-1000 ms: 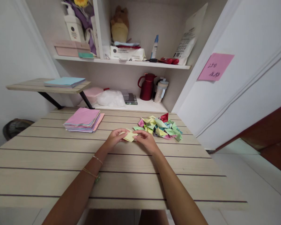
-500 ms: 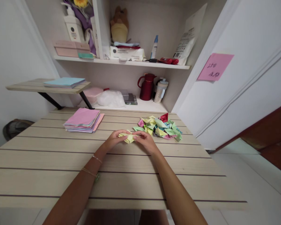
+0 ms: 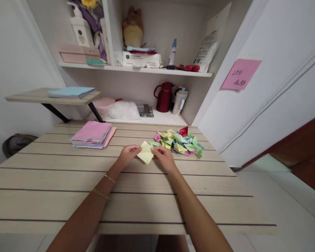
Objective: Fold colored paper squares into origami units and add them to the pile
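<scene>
A pale yellow piece of folded paper is held between both hands over the slatted table, flat and diamond-shaped with one corner toward me. My left hand pinches its left corner between thumb and fingers. At the opposite corner my right hand grips it the same way. Just beyond my right hand lies a heap of small folded paper pieces in green, yellow, pink, blue and red. Farther left sits a stack of square paper sheets, pink on top.
A small raised shelf at the left carries blue paper. Behind the table stand a dark red jug, a pale tumbler and a white plastic bag. A pink note is stuck to the right wall.
The yellow paper has gone from a bunched, layered shape to a flat diamond. My fingers have shifted from wrapping over it to pinching its two side corners.
</scene>
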Tool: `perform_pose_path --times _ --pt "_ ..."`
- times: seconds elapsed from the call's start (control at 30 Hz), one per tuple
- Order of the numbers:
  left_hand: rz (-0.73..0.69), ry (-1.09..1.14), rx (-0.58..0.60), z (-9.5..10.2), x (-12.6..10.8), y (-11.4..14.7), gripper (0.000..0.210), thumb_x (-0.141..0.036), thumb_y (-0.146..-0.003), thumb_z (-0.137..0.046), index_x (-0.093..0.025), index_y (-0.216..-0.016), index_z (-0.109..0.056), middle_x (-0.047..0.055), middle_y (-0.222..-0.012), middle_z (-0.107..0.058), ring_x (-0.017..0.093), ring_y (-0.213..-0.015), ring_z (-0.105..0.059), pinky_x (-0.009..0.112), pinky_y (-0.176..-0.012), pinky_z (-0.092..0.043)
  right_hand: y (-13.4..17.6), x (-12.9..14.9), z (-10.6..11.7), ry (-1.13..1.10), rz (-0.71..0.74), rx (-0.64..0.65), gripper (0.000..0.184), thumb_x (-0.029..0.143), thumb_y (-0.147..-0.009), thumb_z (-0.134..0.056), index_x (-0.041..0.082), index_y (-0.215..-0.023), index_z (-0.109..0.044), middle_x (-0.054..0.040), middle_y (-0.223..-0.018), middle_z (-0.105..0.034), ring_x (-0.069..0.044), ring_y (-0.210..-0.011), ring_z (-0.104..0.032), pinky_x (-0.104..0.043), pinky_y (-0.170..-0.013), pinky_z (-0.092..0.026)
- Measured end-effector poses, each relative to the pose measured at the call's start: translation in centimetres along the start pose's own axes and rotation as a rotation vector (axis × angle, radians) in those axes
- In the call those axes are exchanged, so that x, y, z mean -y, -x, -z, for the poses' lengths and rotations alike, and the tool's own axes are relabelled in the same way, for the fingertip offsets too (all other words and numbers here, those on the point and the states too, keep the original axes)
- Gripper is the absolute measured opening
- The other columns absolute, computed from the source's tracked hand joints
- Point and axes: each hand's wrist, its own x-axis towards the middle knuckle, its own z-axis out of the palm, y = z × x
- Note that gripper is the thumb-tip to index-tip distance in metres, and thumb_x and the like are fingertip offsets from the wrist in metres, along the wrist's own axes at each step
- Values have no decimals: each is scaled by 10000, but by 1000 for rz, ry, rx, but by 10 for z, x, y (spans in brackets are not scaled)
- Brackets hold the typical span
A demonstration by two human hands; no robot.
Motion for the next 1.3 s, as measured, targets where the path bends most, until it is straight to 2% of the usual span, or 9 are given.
perform_pose_path --times 0.13,0.3,0.43,0.63,0.73,0.83,0.9,1.2,1.3 --pt "-2 29 -3 -1 -1 0 379 -346 -600 -720 -115 -884 -622 68 -751 -675 156 -653 -617 273 -624 -505 -1 1 3 88 89 -117 284 383 -647 -693 155 -807 -642 20 -552 -589 -105 -513 -515 -229 -522 -424" --pt "-21 14 77 -3 -1 2 433 -287 -601 -725 -130 -969 -560 42 -728 -646 130 -633 -611 249 -621 -493 0 1 4 117 126 -145 333 365 -643 -694 173 -901 -605 42 -518 -558 -96 -476 -484 -211 -481 -390" --pt "-20 44 154 -8 -1 4 488 -287 -619 -708 -154 -1040 -498 34 -742 -636 123 -613 -603 226 -569 -470 2 3 1 127 128 -97 338 357 -648 -690 174 -918 -602 31 -540 -570 -105 -508 -503 -215 -499 -407" --pt "-1 52 44 -2 4 0 289 -292 -662 -667 -149 -890 -560 9 -702 -621 92 -561 -561 180 -496 -416 5 7 -2 165 146 72 337 390 -726 -608 183 -990 -631 15 -590 -547 -114 -550 -499 -231 -518 -426" --pt "-4 88 111 2 0 1 281 -256 -657 -671 -122 -897 -613 68 -853 -648 131 -720 -599 223 -636 -466 4 2 -1 240 118 95 340 382 -676 -660 168 -939 -670 43 -498 -461 -81 -454 -403 -212 -459 -376" --pt "-23 98 233 3 -7 5 514 -173 -560 -740 -149 -1050 -587 113 -1111 -595 187 -899 -590 285 -765 -468 0 -4 3 174 81 42 381 401 -669 -657 162 -966 -667 57 -452 -413 -77 -424 -364 -219 -448 -368" --pt "-41 52 231 2 -10 7 598 -141 -503 -768 -164 -1071 -581 117 -1179 -558 193 -919 -586 295 -777 -465 -1 -6 5 160 72 16 407 402 -655 -667 162 -984 -661 55 -453 -420 -80 -427 -366 -220 -443 -359" --pt "-142 -87 38 -1 3 -1 197 -304 -615 -703 -128 -669 -635 35 -737 -639 134 -699 -580 237 -663 -448 3 2 0 298 69 51 397 332 -626 -685 162 -985 -662 69 -471 -375 -60 -422 -287 -191 -403 -229" --pt "-89 -39 -21 -2 4 -2 236 -337 -635 -684 -136 -738 -617 0 -648 -596 100 -583 -544 214 -569 -426 5 4 -2 353 91 81 356 307 -649 -662 160 -973 -663 66 -479 -376 -60 -423 -273 -188 -395 -210"
